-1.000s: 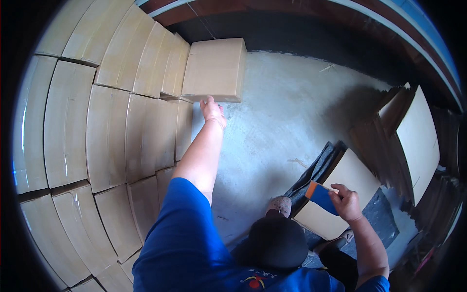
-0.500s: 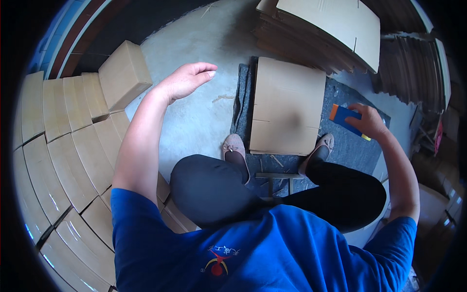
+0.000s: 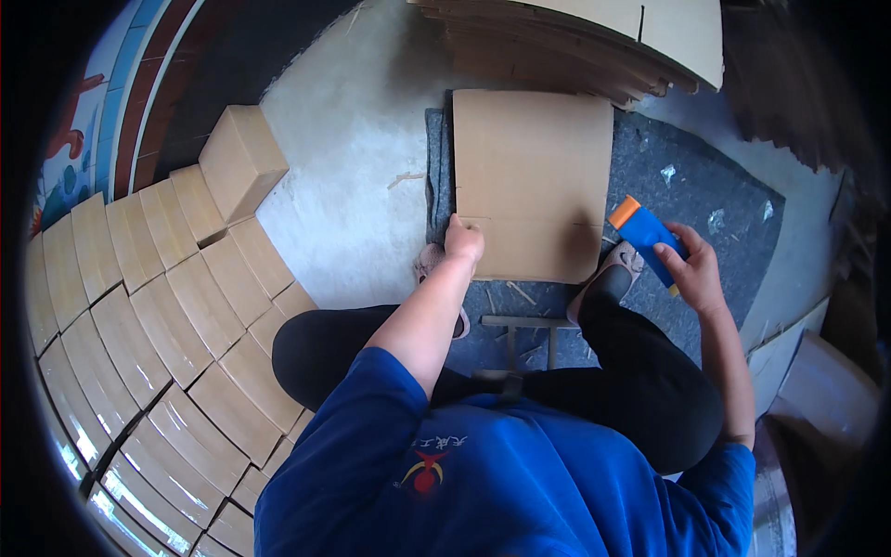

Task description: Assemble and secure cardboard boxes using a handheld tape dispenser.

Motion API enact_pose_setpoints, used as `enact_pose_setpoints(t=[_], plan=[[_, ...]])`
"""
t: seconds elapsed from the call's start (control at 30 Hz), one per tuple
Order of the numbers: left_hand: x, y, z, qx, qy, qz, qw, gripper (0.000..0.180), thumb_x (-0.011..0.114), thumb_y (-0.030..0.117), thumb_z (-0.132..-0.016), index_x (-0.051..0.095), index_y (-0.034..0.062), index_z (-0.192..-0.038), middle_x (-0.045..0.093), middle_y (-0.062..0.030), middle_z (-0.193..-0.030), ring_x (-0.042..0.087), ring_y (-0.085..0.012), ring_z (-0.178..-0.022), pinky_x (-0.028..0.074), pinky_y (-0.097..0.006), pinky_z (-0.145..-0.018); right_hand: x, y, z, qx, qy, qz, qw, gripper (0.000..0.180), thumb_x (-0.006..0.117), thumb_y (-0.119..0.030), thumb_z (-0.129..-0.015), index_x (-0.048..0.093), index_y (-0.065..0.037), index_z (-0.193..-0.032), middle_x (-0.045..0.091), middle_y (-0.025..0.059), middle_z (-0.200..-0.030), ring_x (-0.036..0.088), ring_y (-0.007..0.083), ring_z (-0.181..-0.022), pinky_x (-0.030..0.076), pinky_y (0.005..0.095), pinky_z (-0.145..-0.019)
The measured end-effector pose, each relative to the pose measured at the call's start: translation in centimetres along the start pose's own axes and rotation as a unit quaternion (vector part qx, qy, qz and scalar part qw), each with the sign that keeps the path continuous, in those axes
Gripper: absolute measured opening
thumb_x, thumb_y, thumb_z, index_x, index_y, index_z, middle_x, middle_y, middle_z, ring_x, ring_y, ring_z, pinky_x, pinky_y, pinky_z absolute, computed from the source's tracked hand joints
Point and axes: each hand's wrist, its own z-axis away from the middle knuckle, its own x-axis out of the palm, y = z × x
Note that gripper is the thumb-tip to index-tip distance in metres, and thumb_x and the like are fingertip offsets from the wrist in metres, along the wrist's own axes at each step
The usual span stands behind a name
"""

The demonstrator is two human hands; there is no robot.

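Note:
A flat brown cardboard piece (image 3: 529, 158) with short slits lies on the floor mat between my feet. At its near left edge my left hand (image 3: 465, 241) is closed, the fingertips pinching or pressing on the board; they are partly hidden. My right hand (image 3: 691, 265) grips a blue block-shaped hand tool (image 3: 652, 239) with an orange end, held off the right side of the cardboard and tilted towards it. A bit of yellow shows at the tool's lower end. Its exact kind is not clear.
Closed cardboard boxes (image 3: 148, 325) are packed in rows at the left, with one box (image 3: 243, 162) standing higher. Tall stacks of flat cardboard (image 3: 557, 56) rise at the far side. A dark mat (image 3: 691, 186) bears scraps, and a low metal frame (image 3: 529, 322) stands near my feet.
My left hand has come from over the bare floor at the left onto the cardboard's edge and closed. My right hand has moved slightly nearer me with the blue tool, turning it.

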Motion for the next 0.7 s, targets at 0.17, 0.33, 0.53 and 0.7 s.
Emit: enact_pose_setpoints(t=[0.17, 0.33, 0.53, 0.7], plan=[[0.0, -0.8, -0.5, 0.029, 0.06, -0.071, 0.995, 0.058, 0.058, 0.019, -0.088, 0.042, -0.0015, -0.14, 0.047, -0.0246, -0.142, 0.045, -0.0351, -0.133, 0.04, -0.039, -0.108, 1.4, 0.7, -2.7, -0.013, -0.019, -0.046, 0.999, 0.044, 0.072, -0.025, -0.089, 0.061, -0.002, -0.124, 0.065, 0.0088, -0.097, 0.061, 0.0139, -0.088, 0.051, 0.0302, -0.083], [-2.6, 3.1, 3.1, 0.032, 0.086, -0.085, 0.992, 0.05, 0.063, 0.018, -0.086, 0.048, -0.0001, -0.13, 0.055, -0.0235, -0.134, 0.054, -0.0352, -0.123, 0.044, -0.04, -0.103, -0.8, -0.2, -3.3, -0.06, -0.032, -0.015, 0.998, 0.04, 0.068, -0.023, -0.092, 0.061, -0.005, -0.127, 0.068, 0.008, -0.1, 0.062, 0.0143, -0.091, 0.052, 0.0314, -0.084], [-6.8, 8.1, 12.1, 0.251, -0.122, 0.141, 0.95, 0.03, 0.065, 0.016, -0.086, 0.06, -0.0007, -0.11, 0.067, -0.0205, -0.105, 0.065, -0.0354, -0.097, 0.051, -0.038, -0.086, -2.9, -5.1, -2.3, -0.18, -0.083, 0.195, 0.961, 0.018, 0.063, -0.023, -0.091, 0.074, -0.014, -0.102, 0.07, 0.0135, -0.095, 0.068, 0.0309, -0.086, 0.054, 0.0399, -0.078], [-7.2, 10.7, 24.0, 0.426, 0.044, 0.01, 0.904, 0.037, 0.061, 0.016, -0.088, 0.056, -0.0063, -0.118, 0.058, -0.0252, -0.106, 0.059, -0.0429, -0.098, 0.05, -0.044, -0.086, -2.4, -13.5, 3.2, -0.168, -0.153, 0.391, 0.892, 0.045, 0.049, -0.052, -0.096, 0.076, -0.016, -0.096, 0.072, 0.0107, -0.086, 0.069, 0.0269, -0.084, 0.055, 0.04, -0.078]])
